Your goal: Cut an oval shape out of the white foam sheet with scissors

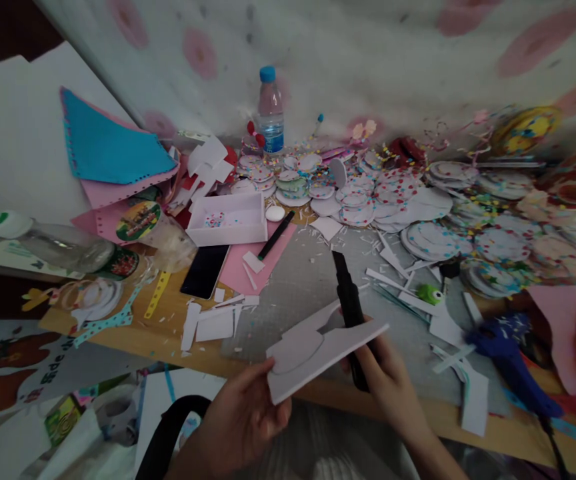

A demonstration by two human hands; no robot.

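A piece of white foam board [298,357] with a curved outline drawn on it is tilted above the table's near edge. My left hand [243,420] pinches its left end between thumb and fingers. My right hand [385,370] is closed around a black utility knife [350,300], held upright with its dark blade pointing away from me. The board's right end lies against the right hand and partly covers the knife's handle. A notch is cut into the board's far edge, near the knife.
A grey cutting mat [298,280] carries scraps and offcuts. Behind are a white box [228,230], decorated white discs [353,207] and a water bottle [271,113]. A phone [204,272] and black marker [277,235] lie left; a blue glue gun [515,363] lies right.
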